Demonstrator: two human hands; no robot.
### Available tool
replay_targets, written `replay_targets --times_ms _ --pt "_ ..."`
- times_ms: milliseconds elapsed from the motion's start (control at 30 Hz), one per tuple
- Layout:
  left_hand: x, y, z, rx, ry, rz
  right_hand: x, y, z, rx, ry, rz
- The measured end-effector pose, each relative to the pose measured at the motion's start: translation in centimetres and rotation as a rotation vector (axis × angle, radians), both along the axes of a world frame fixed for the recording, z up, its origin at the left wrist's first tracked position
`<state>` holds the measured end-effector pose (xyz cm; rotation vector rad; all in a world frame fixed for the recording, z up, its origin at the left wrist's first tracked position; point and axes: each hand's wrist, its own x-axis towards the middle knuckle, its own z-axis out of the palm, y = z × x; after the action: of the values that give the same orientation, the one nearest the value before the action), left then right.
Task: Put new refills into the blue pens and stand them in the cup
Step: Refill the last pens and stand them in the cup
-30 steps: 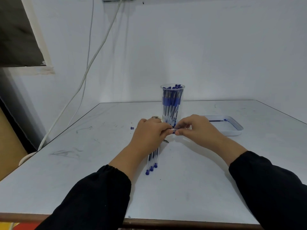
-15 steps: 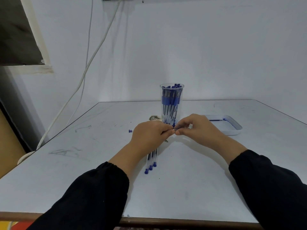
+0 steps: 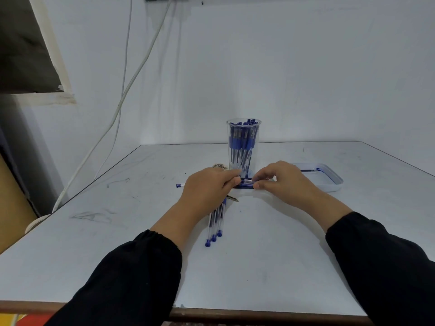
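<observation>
You're pinching one pen point(image 3: 246, 184) level between your left hand point(image 3: 207, 187) and right hand point(image 3: 280, 180), right by the cup point(image 3: 243, 147), probably so the refill slides straight and the drop-in's short.

Blue pens and cup on the table

Clear cup point(image 3: 243, 147) packed with upright pens stands mid-table; three pens point(image 3: 215, 223) lie nearer the front edge.

Tall clear glossy plastic cup point(image 3: 243, 147) w/ blue-capped see-through plastic pens point(image 3: 214, 225); white glossy plastic tray point(image 3: 334, 182); matt grey scuffed tabletop point(image 3: 270, 243), brown wood-look edge; matt black cloth sleeves point(image 3: 131, 281).
</observation>
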<state>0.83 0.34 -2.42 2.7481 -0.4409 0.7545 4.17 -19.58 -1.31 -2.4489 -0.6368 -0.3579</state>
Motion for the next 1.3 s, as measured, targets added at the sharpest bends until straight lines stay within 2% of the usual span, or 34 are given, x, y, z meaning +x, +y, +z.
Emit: replay_targets --times_ms 100,167,533,600,767,933,1167,1300 --pt "-0.1 0.3 0.2 -0.043 0.029 0.029 0.8 -0.3 -0.6 -0.239 -0.061 -0.052" --pt "-0.1 0.5 0.1 -0.060 0.036 0.033 1.0 -0.4 -0.8 -0.304 -0.066 -0.064" --pt "-0.7 0.1 0.3 -0.148 0.055 -0.012 1.1 -0.2 -1.8 -0.321 -0.156 -0.062" --pt "-0.7 0.0 0.3 -0.163 0.058 -0.041 1.0 0.0 -1.4 -0.263 -0.153 -0.044" --pt "-0.4 0.1 0.0 -0.132 -0.038 -0.113 -0.1 1.0 -0.6 0.114 -0.002 0.072" --pt "-0.1 0.0 -0.1 -0.108 -0.119 -0.149 -0.4 1.4 -1.0 0.183 0.096 0.113" --pt "0.0 -0.2 -0.3 -0.109 -0.128 -0.151 -0.1 1.2 -1.2 0.320 0.101 0.147" --pt "0.0 -0.2 -0.3 -0.118 -0.153 -0.147 -0.1 1.2 -1.2 0.310 0.173 0.121"
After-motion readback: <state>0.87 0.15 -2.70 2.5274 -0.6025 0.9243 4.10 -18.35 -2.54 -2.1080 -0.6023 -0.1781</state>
